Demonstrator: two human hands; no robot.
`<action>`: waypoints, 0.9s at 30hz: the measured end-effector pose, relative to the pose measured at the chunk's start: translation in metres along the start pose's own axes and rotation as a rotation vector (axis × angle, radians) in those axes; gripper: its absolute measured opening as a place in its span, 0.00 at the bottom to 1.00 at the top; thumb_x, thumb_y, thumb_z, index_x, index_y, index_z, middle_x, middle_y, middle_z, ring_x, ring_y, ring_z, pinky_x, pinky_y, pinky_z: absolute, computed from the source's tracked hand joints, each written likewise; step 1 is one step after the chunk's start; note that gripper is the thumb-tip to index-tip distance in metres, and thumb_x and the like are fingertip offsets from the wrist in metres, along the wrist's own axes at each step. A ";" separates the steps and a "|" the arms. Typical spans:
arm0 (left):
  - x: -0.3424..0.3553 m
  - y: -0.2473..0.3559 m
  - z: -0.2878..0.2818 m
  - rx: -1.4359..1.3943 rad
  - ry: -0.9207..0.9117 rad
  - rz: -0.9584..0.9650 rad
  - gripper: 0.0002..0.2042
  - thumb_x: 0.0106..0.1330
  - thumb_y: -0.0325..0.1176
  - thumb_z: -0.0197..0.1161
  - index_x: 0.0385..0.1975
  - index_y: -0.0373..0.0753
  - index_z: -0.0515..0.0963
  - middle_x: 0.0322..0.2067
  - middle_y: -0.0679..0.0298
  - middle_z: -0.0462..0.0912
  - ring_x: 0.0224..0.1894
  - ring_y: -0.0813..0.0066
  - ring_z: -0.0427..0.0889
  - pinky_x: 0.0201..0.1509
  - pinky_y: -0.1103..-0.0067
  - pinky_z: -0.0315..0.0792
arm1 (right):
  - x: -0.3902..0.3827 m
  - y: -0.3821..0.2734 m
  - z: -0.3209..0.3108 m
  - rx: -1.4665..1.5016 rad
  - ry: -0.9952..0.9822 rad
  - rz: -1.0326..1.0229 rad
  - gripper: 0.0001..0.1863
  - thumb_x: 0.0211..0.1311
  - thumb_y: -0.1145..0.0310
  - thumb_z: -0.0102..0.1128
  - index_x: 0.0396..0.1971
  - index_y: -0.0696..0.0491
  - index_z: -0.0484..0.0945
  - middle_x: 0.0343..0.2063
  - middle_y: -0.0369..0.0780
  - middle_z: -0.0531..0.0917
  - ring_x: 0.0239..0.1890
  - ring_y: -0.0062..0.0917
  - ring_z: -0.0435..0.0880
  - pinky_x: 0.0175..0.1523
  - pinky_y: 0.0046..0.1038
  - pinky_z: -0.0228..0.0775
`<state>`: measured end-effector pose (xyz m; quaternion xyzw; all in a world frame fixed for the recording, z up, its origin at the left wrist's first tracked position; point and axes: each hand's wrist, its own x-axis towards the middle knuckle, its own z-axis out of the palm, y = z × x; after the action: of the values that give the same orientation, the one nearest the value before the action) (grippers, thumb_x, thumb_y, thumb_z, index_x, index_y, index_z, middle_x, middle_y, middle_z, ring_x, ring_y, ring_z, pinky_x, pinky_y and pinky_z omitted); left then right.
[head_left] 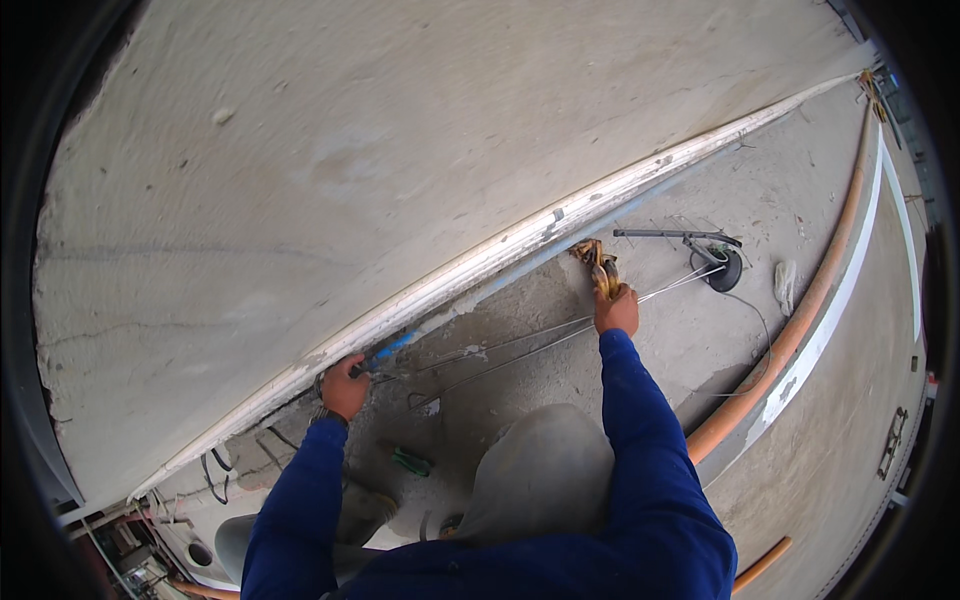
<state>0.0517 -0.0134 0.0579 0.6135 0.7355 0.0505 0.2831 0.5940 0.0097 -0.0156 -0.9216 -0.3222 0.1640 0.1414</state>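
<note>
Low by the wall, my left hand [345, 388] curls its fingers round a small dark piece close to the end of a blue pipe [392, 346]; the fingers partly hide it. That pipe runs along the wall's foot, beside a white ledge [480, 250]. My right hand [617, 310] reaches farther forward and grips a yellowish-brown and dark object [606, 275], whose kind I cannot make out. Its crumpled-looking far end sits close to the pipe. Thin pale wires [545, 341] stretch across the floor between my hands. A green-handled tool [411, 461] lies near my foot.
Right of my right hand lies a black round-based fixture with a long bar [680, 236]. A curved orange pipe [780, 375] borders the floor on the right, with clear crumpled plastic [785, 285] near it. Black cable loops [215, 475] lie at lower left. The concrete wall [300, 160] rises on the left.
</note>
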 end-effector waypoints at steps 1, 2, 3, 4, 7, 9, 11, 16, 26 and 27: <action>0.001 0.003 -0.001 -0.001 0.005 0.009 0.22 0.57 0.38 0.71 0.54 0.44 0.85 0.48 0.52 0.88 0.50 0.50 0.85 0.58 0.63 0.77 | 0.002 0.000 0.000 -0.048 -0.032 -0.002 0.28 0.60 0.48 0.71 0.49 0.56 0.80 0.50 0.47 0.82 0.51 0.46 0.85 0.54 0.45 0.77; 0.001 0.006 -0.001 0.001 -0.006 -0.006 0.22 0.58 0.38 0.71 0.54 0.44 0.85 0.48 0.52 0.88 0.50 0.50 0.85 0.58 0.63 0.77 | 0.005 0.001 -0.001 -0.097 -0.065 -0.004 0.28 0.60 0.46 0.69 0.49 0.55 0.81 0.50 0.47 0.83 0.50 0.46 0.86 0.54 0.45 0.78; 0.001 0.008 -0.002 0.004 -0.017 -0.022 0.22 0.58 0.38 0.71 0.54 0.44 0.85 0.48 0.52 0.88 0.50 0.50 0.85 0.59 0.63 0.77 | 0.006 0.002 -0.001 -0.145 -0.097 -0.007 0.29 0.61 0.45 0.68 0.49 0.55 0.81 0.50 0.47 0.83 0.49 0.46 0.86 0.53 0.45 0.78; 0.001 0.010 -0.003 0.006 -0.028 -0.039 0.22 0.58 0.38 0.71 0.54 0.44 0.85 0.48 0.51 0.88 0.51 0.50 0.85 0.59 0.63 0.77 | 0.007 0.004 0.000 -0.173 -0.102 -0.020 0.29 0.61 0.44 0.68 0.48 0.55 0.81 0.50 0.47 0.83 0.49 0.45 0.87 0.53 0.45 0.78; 0.002 0.008 0.000 0.020 -0.015 -0.030 0.21 0.59 0.38 0.70 0.54 0.45 0.85 0.49 0.51 0.87 0.52 0.51 0.84 0.61 0.62 0.76 | 0.008 0.005 0.000 -0.231 -0.119 -0.045 0.30 0.61 0.42 0.66 0.49 0.54 0.81 0.51 0.46 0.83 0.49 0.45 0.87 0.53 0.45 0.78; 0.001 0.006 0.003 0.005 -0.008 -0.034 0.21 0.59 0.38 0.70 0.54 0.45 0.85 0.50 0.51 0.87 0.54 0.50 0.83 0.61 0.62 0.75 | 0.007 0.002 -0.004 -0.238 -0.136 -0.046 0.31 0.61 0.42 0.67 0.50 0.55 0.81 0.52 0.46 0.83 0.51 0.45 0.86 0.54 0.45 0.78; 0.000 -0.002 0.004 -0.018 -0.005 -0.024 0.20 0.60 0.37 0.69 0.54 0.46 0.85 0.51 0.51 0.87 0.55 0.50 0.83 0.62 0.61 0.75 | 0.006 -0.003 -0.009 -0.232 -0.110 -0.039 0.31 0.60 0.44 0.67 0.52 0.55 0.81 0.53 0.47 0.82 0.52 0.45 0.86 0.55 0.45 0.78; 0.001 -0.017 0.013 0.013 0.028 -0.036 0.18 0.64 0.34 0.61 0.54 0.54 0.85 0.52 0.56 0.87 0.57 0.49 0.80 0.65 0.60 0.72 | -0.009 -0.017 -0.041 -0.090 0.017 -0.125 0.25 0.60 0.53 0.69 0.50 0.55 0.83 0.52 0.47 0.82 0.51 0.46 0.85 0.56 0.44 0.78; 0.000 -0.021 0.008 -0.057 0.029 0.044 0.21 0.62 0.27 0.56 0.54 0.52 0.86 0.56 0.56 0.85 0.61 0.53 0.80 0.66 0.59 0.71 | -0.073 -0.133 -0.094 0.091 -0.368 -0.889 0.17 0.59 0.62 0.69 0.41 0.59 0.84 0.39 0.48 0.87 0.39 0.41 0.87 0.46 0.38 0.78; 0.001 -0.020 0.006 -0.054 -0.011 0.025 0.22 0.63 0.28 0.56 0.56 0.54 0.84 0.58 0.58 0.84 0.62 0.53 0.79 0.68 0.56 0.68 | -0.091 -0.151 -0.102 0.047 -0.466 -0.943 0.17 0.59 0.62 0.69 0.42 0.59 0.84 0.39 0.49 0.86 0.39 0.42 0.87 0.47 0.39 0.78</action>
<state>0.0372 -0.0194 0.0441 0.6150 0.7246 0.0705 0.3029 0.4847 0.0490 0.1517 -0.6122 -0.7211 0.2902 0.1449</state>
